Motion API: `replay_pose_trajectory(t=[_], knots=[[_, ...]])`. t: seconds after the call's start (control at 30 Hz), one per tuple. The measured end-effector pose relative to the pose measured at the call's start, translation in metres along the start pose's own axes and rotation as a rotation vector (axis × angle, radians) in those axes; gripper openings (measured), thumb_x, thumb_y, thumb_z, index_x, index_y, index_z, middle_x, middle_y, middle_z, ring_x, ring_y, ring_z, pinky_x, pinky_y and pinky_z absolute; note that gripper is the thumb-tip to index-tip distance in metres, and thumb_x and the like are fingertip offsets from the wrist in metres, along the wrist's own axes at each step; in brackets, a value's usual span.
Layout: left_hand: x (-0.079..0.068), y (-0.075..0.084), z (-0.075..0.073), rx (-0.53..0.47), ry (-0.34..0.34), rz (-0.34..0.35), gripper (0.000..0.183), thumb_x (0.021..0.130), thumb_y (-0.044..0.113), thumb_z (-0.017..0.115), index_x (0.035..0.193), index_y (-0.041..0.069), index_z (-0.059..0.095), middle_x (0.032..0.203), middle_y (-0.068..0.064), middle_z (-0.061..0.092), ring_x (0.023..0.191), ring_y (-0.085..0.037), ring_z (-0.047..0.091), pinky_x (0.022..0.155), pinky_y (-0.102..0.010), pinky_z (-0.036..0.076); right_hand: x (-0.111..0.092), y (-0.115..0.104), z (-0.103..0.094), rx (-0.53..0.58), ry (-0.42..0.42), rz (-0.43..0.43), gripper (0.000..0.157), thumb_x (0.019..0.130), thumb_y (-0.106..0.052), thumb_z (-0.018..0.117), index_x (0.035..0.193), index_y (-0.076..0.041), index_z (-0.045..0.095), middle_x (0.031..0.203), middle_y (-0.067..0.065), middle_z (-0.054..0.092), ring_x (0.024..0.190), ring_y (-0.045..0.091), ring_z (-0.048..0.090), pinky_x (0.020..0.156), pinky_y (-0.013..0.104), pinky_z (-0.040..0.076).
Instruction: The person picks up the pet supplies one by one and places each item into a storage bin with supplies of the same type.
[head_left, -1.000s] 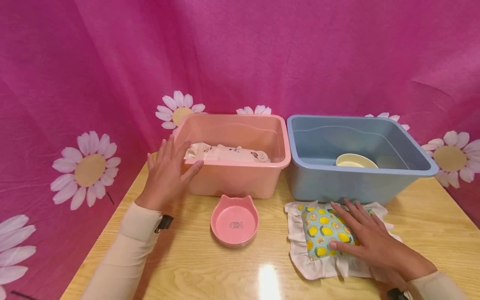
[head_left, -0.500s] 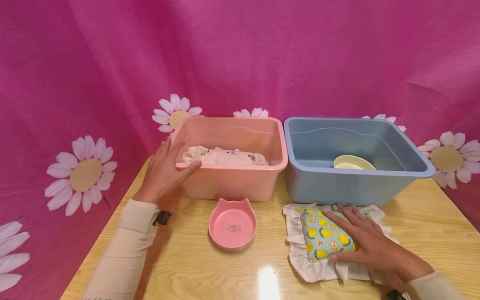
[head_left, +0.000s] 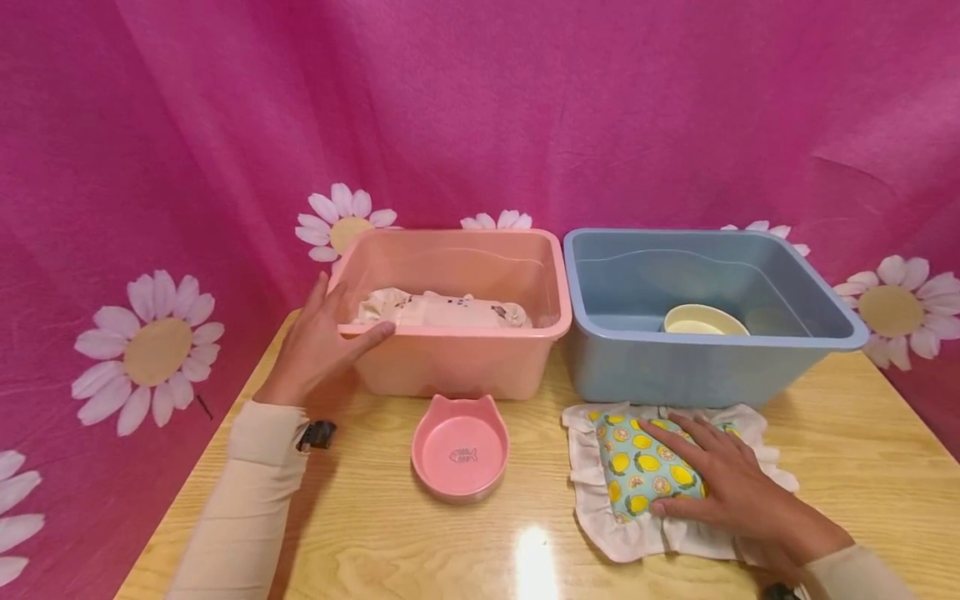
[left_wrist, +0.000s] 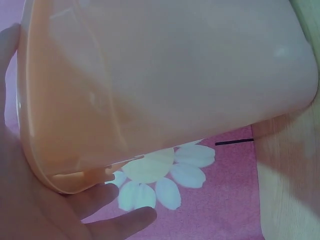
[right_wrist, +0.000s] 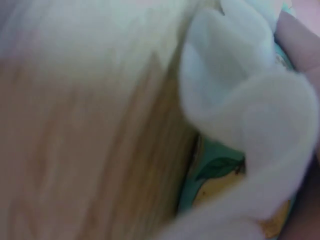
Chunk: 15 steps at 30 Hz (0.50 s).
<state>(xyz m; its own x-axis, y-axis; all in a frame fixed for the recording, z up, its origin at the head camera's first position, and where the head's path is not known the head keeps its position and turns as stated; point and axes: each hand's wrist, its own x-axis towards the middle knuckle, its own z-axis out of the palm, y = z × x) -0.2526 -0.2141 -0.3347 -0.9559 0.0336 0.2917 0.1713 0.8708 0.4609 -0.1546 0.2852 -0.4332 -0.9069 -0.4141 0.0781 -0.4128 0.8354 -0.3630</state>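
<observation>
My left hand (head_left: 311, 350) rests against the left front corner of a pink plastic bin (head_left: 465, 367). In the left wrist view, extended fingers (left_wrist: 122, 222) reach past the rim on the bin's outer side. Inside that bin lies a cream cloth item (head_left: 442, 312) with small dark prints. My right hand (head_left: 738, 487) lies with fingers extended on a small lemon-print pillow (head_left: 630, 467) with a white ruffle. The right wrist view shows the white ruffle (right_wrist: 280, 125) close up, with part of the hand at the edge.
A pink cat-eared bowl (head_left: 460, 454) with a fishbone print sits on the wooden table (head_left: 420, 550), in front of the pink bin. To the right of that bin stands a blue bin (head_left: 690, 371) holding a cream bowl (head_left: 701, 320). A magenta flower-print curtain (head_left: 465, 108) hangs behind.
The scene has shifted slightly left in the head view. My left hand remains at the pink bin's corner and my right hand on the pillow.
</observation>
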Motion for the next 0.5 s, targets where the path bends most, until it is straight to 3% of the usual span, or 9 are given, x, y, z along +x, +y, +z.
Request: replay_pose_trajectory(t=[0.3, 0.5], knots=[[-0.0002, -0.0004, 0.0016, -0.027, 0.018, -0.028, 0.099, 0.066, 0.075, 0.053, 0.143, 0.019, 0.026, 0.151, -0.003, 0.006, 0.125, -0.044, 0.029, 0.095, -0.061, 0.027, 0.0001, 0.0037, 0.0044, -0.025, 0.054, -0.038, 0.084, 0.065, -0.062, 0.067, 0.138, -0.038, 0.032, 0.139, 0.01, 0.031, 0.121, 0.037, 0.029, 0.087, 0.055, 0.02], [-0.0001, -0.0021, 0.0035, -0.015, 0.031, -0.026, 0.102, 0.066, 0.074, 0.054, 0.143, 0.013, 0.026, 0.15, -0.005, 0.012, 0.124, -0.044, 0.031, 0.095, -0.058, 0.029, -0.0003, 0.0045, 0.0053, -0.004, 0.04, -0.019, 0.083, 0.066, -0.062, 0.066, 0.137, -0.039, 0.032, 0.139, 0.009, 0.03, 0.121, 0.036, 0.029, 0.085, 0.054, 0.02]])
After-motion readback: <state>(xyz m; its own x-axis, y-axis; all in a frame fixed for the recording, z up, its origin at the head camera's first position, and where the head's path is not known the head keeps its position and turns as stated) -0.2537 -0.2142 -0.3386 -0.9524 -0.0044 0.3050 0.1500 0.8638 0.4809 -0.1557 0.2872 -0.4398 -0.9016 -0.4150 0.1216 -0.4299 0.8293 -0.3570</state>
